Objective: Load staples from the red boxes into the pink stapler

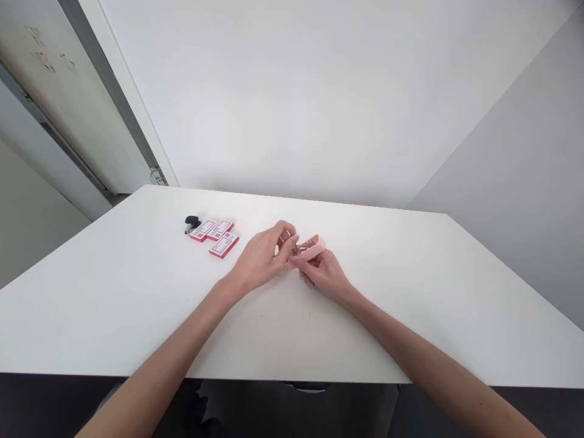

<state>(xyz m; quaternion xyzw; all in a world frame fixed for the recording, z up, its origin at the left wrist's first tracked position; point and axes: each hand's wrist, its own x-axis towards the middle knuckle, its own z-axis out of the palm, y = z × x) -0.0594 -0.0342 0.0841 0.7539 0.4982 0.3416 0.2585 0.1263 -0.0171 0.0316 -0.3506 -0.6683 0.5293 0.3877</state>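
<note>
A pink stapler (314,246) with copper-coloured metal parts is held just above the middle of the white table, its top swung up from its base. My right hand (325,272) is closed around it from the right, thumb along the near side. From the left, my left hand (269,252) reaches in, and its thumb and fingers pinch together at the stapler's metal inside. What sits between those left fingertips is too small and too covered to make out. The stapler's left end is partly hidden by my fingers.
Left of my hands on the white table (137,316) lie three red-and-white small boxes (224,244) close together. A small black stapler (192,223) touches or nearly touches them. A white wall (296,103) rises behind the table's far edge.
</note>
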